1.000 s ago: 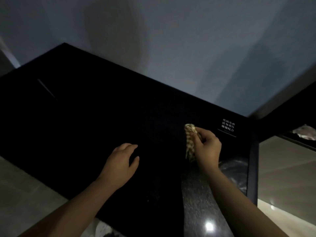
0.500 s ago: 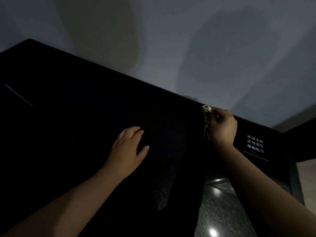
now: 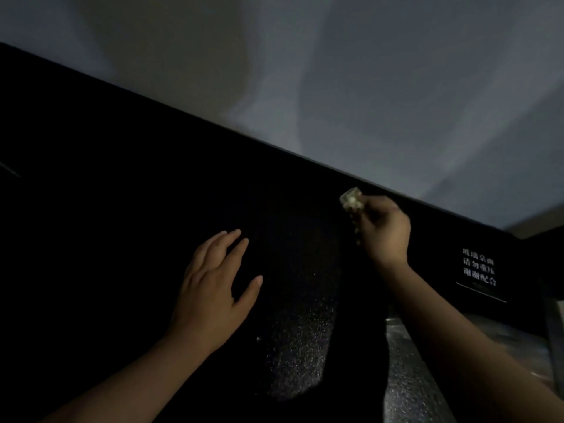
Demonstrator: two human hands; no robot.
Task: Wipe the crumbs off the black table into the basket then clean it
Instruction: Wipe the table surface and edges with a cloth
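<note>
Black counter (image 3: 122, 239) fills the view, its far edge against the wall. A speckled streak, likely crumbs (image 3: 299, 331), runs near-to-far between the hands. Left hand (image 3: 213, 288) lies open just left of it, fingers spread. Right hand (image 3: 384, 230), by the far edge, has its fingers pinching a wadded cloth (image 3: 351, 199) just right of the streak's far end, with open counter nearward. No basket shows.

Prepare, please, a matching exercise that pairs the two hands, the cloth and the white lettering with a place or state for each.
Column one:
1. left hand
2. right hand
3. patterned cloth
4. white lettering

Column two:
A. printed near the right end of the black table
B. open and flat, holding nothing
C. bunched up near the table's far edge
D. grips the patterned cloth

Pairs: 1-B, 2-D, 3-C, 4-A
</note>
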